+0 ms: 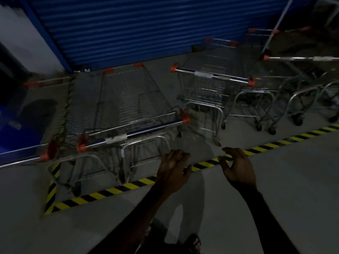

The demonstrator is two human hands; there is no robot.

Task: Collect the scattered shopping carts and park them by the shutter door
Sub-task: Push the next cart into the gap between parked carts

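**Both hands free behind the parked carts**

The left hand (173, 173) and right hand (237, 166) hang over the striped tape (113, 189), fingers loosely curled, holding nothing; in the dim blur they seem to touch nothing. The nearest cart (132, 116) stands just ahead, inside the tape. More carts (211, 85) line the shutter (128, 30).

carts (132, 107) stand in a row before the shutter door (128, 28), behind the floor tape (113, 189); both hands (174, 171) hover near the tape, touching nothing.
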